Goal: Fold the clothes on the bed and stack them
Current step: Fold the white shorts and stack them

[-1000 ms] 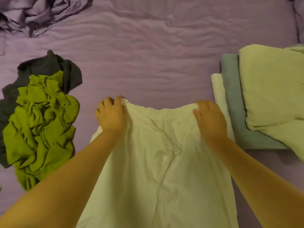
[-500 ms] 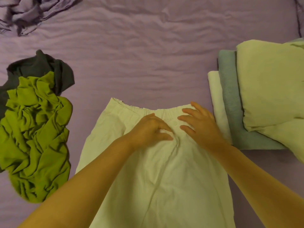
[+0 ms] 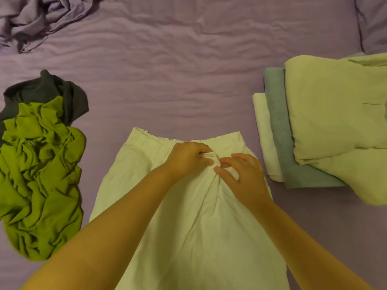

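At the far left of the purple bed sheet (image 3: 188, 80) lies a crumpled bright green cotton garment (image 3: 39, 174), and it partly covers a dark grey garment (image 3: 52, 88) that shows behind it. Further back in the left corner there is a bunched lilac cloth (image 3: 41, 15). At the middle, near the person, a pale cream garment with an elastic waistband (image 3: 188, 227) is spread flat on the bed, with the waistband pointing away from the person. The left hand (image 3: 186, 158) rests on it just under the waistband, and its fingers are curled and pinch a small fold of the cream fabric. The right hand (image 3: 240, 174) is just beside it, and its thumb and fingers are also bent around a gathered bit of the same fabric. To the right sits a stack of folded clothes: a white folded piece (image 3: 266, 143) at the bottom, a grey-green folded piece (image 3: 280, 132) over it, and a pale yellow-green folded garment (image 3: 335, 111) on top.
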Action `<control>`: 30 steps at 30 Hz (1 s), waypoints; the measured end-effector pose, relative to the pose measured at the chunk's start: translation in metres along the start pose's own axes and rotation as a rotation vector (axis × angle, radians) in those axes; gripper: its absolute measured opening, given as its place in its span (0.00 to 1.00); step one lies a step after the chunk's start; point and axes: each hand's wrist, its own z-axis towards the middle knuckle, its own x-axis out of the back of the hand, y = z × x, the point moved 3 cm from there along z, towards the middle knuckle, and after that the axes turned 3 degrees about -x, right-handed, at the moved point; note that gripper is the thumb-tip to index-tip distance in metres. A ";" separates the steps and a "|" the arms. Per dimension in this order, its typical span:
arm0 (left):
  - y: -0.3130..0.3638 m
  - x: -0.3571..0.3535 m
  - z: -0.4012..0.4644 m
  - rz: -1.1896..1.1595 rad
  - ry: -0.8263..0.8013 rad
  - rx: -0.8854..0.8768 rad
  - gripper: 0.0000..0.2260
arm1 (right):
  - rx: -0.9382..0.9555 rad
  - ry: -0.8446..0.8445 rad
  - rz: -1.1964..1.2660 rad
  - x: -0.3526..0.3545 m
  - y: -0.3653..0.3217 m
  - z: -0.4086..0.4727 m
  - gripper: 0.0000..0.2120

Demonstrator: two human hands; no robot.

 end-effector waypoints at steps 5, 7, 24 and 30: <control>0.003 0.000 0.001 -0.126 -0.066 0.023 0.05 | -0.073 0.113 0.019 -0.011 0.002 0.006 0.12; 0.003 0.000 0.002 -0.083 -0.095 0.032 0.06 | -0.118 0.117 -0.007 -0.010 0.006 0.008 0.09; 0.001 -0.007 0.011 -0.124 -0.236 0.061 0.16 | 0.223 0.022 -0.064 -0.005 0.023 0.019 0.12; 0.001 -0.015 0.018 -0.053 -0.158 0.028 0.21 | 0.133 -0.022 0.072 -0.009 0.026 0.023 0.05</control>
